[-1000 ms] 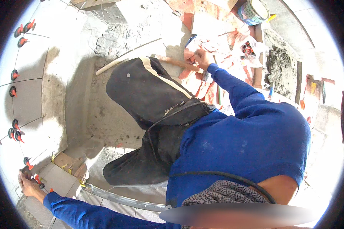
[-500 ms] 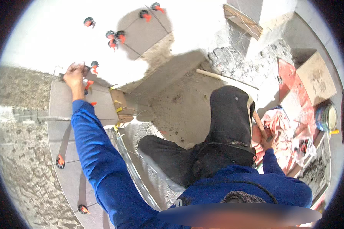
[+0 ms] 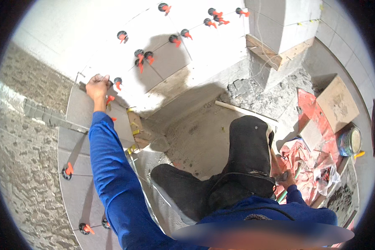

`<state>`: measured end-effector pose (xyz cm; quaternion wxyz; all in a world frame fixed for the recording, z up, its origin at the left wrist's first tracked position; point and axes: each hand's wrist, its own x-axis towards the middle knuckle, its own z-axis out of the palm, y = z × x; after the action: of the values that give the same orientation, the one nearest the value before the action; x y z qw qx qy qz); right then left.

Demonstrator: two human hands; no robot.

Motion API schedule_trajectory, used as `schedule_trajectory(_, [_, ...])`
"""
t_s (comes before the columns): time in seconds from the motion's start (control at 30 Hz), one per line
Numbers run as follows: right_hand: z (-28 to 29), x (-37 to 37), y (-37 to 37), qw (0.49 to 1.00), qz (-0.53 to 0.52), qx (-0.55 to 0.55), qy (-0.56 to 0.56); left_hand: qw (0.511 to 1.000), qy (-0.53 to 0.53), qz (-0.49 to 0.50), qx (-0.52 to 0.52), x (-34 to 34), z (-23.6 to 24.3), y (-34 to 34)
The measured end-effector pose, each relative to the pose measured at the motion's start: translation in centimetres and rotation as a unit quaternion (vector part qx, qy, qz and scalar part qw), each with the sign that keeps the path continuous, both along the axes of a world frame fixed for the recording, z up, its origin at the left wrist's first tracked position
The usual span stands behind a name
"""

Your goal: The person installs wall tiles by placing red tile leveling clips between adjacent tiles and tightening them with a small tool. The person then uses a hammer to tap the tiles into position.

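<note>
My left hand [image 3: 97,87] reaches out to the upper corner of a grey wall tile [image 3: 80,104]. Its fingers are pinched together around something small that I cannot make out. Right beside them is a tile leveler [image 3: 118,83], a black disc with a red handle; another red handle [image 3: 109,100] shows below the wrist. My right hand [image 3: 286,179] is low at my right side, by my thigh. It is closed around the dark head of a wooden-handled hammer [image 3: 276,161], whose handle points up along my leg.
More tile levelers [image 3: 139,55] dot the pale tiled wall. Yellow wedges [image 3: 135,131] sit at the tile edge. To the right lie a red crumpled sheet [image 3: 298,154], a tan tile [image 3: 338,103], a can [image 3: 349,141] and a clear bag [image 3: 327,177]. A pale stick [image 3: 241,110] crosses the floor.
The view has shifted, bringing more of the tiled wall and its levelers into sight. My left hand stays at the tile corner. My right hand has drawn closer to my thigh with the hammer.
</note>
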<state>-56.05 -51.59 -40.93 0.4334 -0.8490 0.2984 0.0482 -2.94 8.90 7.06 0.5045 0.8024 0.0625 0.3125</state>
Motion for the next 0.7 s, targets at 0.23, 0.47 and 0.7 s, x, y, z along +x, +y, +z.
schedule_trajectory(0.23, [3.2, 0.6, 1.3, 0.99, -0.128, -0.044, -0.037, 0.997, -0.005, 0.013, 0.076, -0.1, 0.0, 0.2])
schedule_trajectory(0.47, [14.1, 6.7, -1.8, 0.914, -0.205, 0.153, -0.316, 0.999, 0.016, -0.035, 0.014, 0.8, -0.5, 1.7])
schedule_trajectory(0.7, [23.5, 11.9, 0.5, 0.823, -0.256, 0.341, -0.375, 0.998, 0.001, -0.048, 0.041, 1.3, -0.6, 2.2])
